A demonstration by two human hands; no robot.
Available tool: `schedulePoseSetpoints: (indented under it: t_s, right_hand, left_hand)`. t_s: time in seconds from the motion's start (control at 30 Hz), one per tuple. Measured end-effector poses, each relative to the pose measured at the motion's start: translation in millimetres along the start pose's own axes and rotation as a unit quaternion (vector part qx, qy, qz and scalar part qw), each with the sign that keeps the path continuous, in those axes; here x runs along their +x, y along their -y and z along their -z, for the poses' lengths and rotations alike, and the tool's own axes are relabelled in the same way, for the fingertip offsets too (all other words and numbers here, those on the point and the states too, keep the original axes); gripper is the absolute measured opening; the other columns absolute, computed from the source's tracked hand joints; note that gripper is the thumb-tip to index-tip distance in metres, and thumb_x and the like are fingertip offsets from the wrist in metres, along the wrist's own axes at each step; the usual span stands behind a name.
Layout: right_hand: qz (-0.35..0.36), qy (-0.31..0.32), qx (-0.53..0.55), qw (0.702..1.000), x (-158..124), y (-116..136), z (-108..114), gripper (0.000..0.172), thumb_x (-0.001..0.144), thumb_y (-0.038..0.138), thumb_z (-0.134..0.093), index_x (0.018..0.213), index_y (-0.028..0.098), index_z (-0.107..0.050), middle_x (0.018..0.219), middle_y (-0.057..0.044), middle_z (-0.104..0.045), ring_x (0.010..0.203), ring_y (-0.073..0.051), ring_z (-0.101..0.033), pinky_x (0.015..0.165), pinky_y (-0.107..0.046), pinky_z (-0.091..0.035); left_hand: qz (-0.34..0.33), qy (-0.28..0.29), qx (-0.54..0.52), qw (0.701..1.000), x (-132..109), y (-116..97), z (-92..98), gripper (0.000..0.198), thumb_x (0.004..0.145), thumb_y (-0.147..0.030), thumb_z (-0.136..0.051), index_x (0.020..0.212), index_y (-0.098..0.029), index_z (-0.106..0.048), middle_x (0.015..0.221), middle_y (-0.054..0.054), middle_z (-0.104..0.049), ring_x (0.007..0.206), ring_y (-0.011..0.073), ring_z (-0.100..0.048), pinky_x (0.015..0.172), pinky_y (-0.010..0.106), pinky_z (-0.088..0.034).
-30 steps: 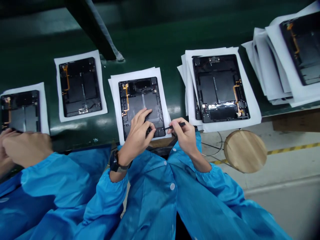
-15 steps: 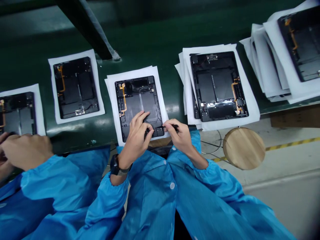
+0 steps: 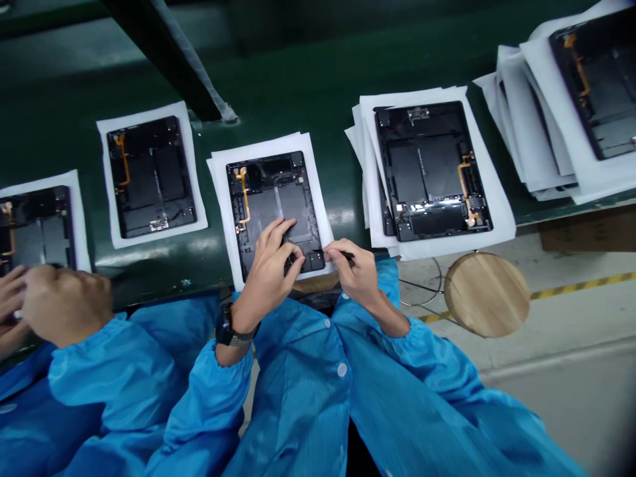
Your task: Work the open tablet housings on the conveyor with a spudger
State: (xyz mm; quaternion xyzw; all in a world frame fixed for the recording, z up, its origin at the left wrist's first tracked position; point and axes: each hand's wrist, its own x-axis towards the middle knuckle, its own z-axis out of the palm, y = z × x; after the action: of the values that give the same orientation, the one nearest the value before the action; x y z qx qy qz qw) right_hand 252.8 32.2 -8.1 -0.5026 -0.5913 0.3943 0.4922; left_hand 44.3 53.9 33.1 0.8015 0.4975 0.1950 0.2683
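Note:
An opened black tablet [image 3: 271, 199] with an orange flex cable lies on white paper [image 3: 218, 179] on the green belt, straight ahead of me. My left hand [image 3: 268, 268] rests on its lower part, fingers bent and pressing on the inside near the bottom edge. My right hand [image 3: 355, 268] is closed in a pinch on a thin black tool [image 3: 342, 255], whose tip points at the tablet's lower right corner. Both arms wear blue sleeves, and a watch [image 3: 227, 326] sits on my left wrist.
More opened tablets on paper lie along the green belt [image 3: 318, 86]: one to the left [image 3: 149, 175], one to the right on a paper stack [image 3: 430, 172], another stack far right [image 3: 591, 79]. A co-worker's hands [image 3: 54, 301] work at the far left. A round wooden stool [image 3: 487, 295] stands below right.
My right hand has moved left with the tool toward the tablet's lower right corner, hiding most of the tool. My left hand stays on the tablet. The co-worker's hands shifted slightly.

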Motion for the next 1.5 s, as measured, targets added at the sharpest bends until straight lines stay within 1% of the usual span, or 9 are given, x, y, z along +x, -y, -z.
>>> schedulePoseSetpoints:
  t_s: [0.17,0.43,0.63,0.8,0.93,1.1,1.2,1.4,1.5]
  right_hand:
    - [0.003,-0.002,-0.004,1.0,0,0,0,0.026,0.108,0.038,-0.056,0.096,0.022,-0.074,0.088,-0.006,-0.075,0.079,-0.02,-0.068,0.078,-0.035,-0.055]
    - [-0.004,0.02,0.032,0.999,2,4,4,0.025,0.109,0.036,-0.056,0.096,0.022,-0.073,0.085,-0.003,-0.073,0.08,-0.019,-0.067,0.078,-0.034,-0.052]
    - [-0.029,0.02,-0.004,0.999,7,5,5,0.027,0.109,0.039,-0.055,0.095,0.022,-0.071,0.084,-0.003,-0.071,0.078,-0.018,-0.066,0.076,-0.033,-0.053]
    - [0.017,0.009,-0.032,0.999,5,5,2,0.022,0.109,0.033,-0.055,0.098,0.023,-0.071,0.087,-0.004,-0.073,0.078,-0.019,-0.067,0.076,-0.034,-0.053]
    - [0.067,0.0,-0.084,0.994,-1,2,-1,0.023,0.11,0.031,-0.053,0.097,0.024,-0.071,0.086,-0.005,-0.074,0.075,-0.021,-0.065,0.073,-0.037,-0.052]
    - [0.143,0.016,-0.148,0.978,-5,-3,-2,0.02,0.108,0.025,-0.053,0.1,0.025,-0.071,0.084,-0.007,-0.074,0.072,-0.021,-0.063,0.068,-0.037,-0.049]
    - [0.165,0.024,-0.154,0.974,-5,-5,-1,0.019,0.107,0.024,-0.054,0.099,0.025,-0.071,0.082,-0.007,-0.074,0.072,-0.022,-0.063,0.067,-0.036,-0.049]
    - [0.129,0.031,-0.139,0.981,-2,1,1,0.024,0.109,0.031,-0.053,0.094,0.025,-0.072,0.079,-0.006,-0.072,0.07,-0.021,-0.063,0.067,-0.037,-0.049]
    - [0.072,0.009,-0.095,0.993,0,12,2,0.026,0.11,0.035,-0.053,0.096,0.024,-0.072,0.082,-0.006,-0.073,0.072,-0.02,-0.064,0.069,-0.036,-0.051]
  left_hand:
    - [0.013,0.028,-0.018,0.999,0,0,6.1,0.011,0.102,-0.018,-0.055,0.096,-0.022,-0.064,0.169,0.012,-0.042,0.164,0.0336,-0.025,0.129,0.067,-0.034]
    - [0.003,0.034,-0.019,0.999,-5,6,10.8,0.011,0.101,-0.016,-0.057,0.101,-0.022,-0.067,0.172,0.012,-0.039,0.166,0.0319,-0.022,0.13,0.067,-0.032]
    - [0.016,0.022,-0.017,0.999,-13,4,15.6,0.012,0.101,-0.016,-0.059,0.1,-0.022,-0.069,0.172,0.011,-0.04,0.166,0.0333,-0.022,0.129,0.069,-0.033]
    - [-0.001,-0.001,-0.01,1.0,-20,2,15.6,0.016,0.103,-0.015,-0.057,0.105,-0.022,-0.071,0.169,0.012,-0.045,0.165,0.0317,-0.026,0.129,0.066,-0.036]
    - [-0.015,-0.02,-0.003,1.0,-28,2,13.2,0.02,0.103,-0.014,-0.057,0.111,-0.024,-0.072,0.166,0.01,-0.049,0.163,0.0323,-0.031,0.127,0.067,-0.039]
    - [-0.017,-0.041,-0.001,0.999,-39,7,5.8,0.023,0.104,-0.014,-0.057,0.117,-0.025,-0.071,0.164,0.011,-0.05,0.162,0.0316,-0.034,0.127,0.066,-0.04]
    - [-0.015,-0.045,-0.001,0.999,-42,9,3.7,0.024,0.105,-0.015,-0.056,0.12,-0.026,-0.071,0.164,0.011,-0.05,0.162,0.0319,-0.034,0.127,0.066,-0.04]
    - [-0.009,-0.049,-0.001,0.999,-43,11,3.1,0.023,0.106,-0.018,-0.055,0.119,-0.029,-0.071,0.163,0.008,-0.052,0.16,0.0322,-0.038,0.127,0.07,-0.038]
    - [-0.009,-0.059,-0.006,0.998,-42,11,2.2,0.024,0.106,-0.018,-0.055,0.122,-0.029,-0.069,0.161,0.008,-0.054,0.159,0.0309,-0.041,0.128,0.069,-0.037]
